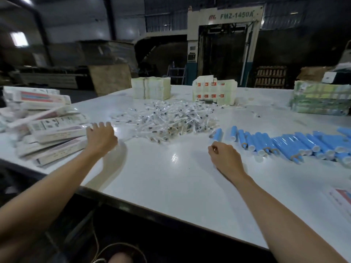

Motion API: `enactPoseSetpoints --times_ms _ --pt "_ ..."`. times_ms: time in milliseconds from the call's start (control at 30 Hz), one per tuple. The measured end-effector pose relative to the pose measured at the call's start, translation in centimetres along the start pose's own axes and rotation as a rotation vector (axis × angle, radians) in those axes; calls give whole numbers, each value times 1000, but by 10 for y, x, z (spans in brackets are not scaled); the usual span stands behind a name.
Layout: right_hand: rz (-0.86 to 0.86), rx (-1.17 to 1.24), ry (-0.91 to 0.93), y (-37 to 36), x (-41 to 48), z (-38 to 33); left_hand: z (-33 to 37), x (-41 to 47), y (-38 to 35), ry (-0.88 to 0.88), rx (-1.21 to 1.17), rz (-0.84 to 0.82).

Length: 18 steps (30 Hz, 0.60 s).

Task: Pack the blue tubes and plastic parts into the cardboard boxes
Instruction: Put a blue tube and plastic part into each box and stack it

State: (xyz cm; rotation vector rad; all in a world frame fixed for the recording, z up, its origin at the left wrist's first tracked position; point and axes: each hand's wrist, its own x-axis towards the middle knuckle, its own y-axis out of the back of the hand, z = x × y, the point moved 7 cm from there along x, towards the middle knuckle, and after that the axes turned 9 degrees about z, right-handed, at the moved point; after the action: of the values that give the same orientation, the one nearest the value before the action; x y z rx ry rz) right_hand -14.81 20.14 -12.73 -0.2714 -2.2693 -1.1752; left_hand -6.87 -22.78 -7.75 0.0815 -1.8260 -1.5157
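Blue tubes point(284, 142) flat (white ends nearward)

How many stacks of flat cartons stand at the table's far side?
3: cream stack left, red-marked stack in the middle, green stack right, cut by the frame edge; more may lie beyond.

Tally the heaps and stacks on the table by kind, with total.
Box heap: 1
Plastic-part heap: 1
Blue-tube heap: 1
Flat carton stacks: 3
Total: 6
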Motion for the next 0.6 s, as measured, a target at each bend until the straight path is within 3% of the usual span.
enactPoseSetpoints --times_ms 133,233,400,533,600 --pt "-6 27 -13 -2 2 -1 -92 -2 -22 135 87 -18" --pt "-8 39 -16 -2 2 -1 -121 -11 -36 165 100 -95" --pt "-19 52 -26 2 0 0 -112 -15 -30 21 179 -58" --pt "-10 51 -23 4 -1 -3 -74 -12 -2 -136 18 76" --pt "14 37 -25 7 0 -4 -42 -13 14 -134 -87 10"
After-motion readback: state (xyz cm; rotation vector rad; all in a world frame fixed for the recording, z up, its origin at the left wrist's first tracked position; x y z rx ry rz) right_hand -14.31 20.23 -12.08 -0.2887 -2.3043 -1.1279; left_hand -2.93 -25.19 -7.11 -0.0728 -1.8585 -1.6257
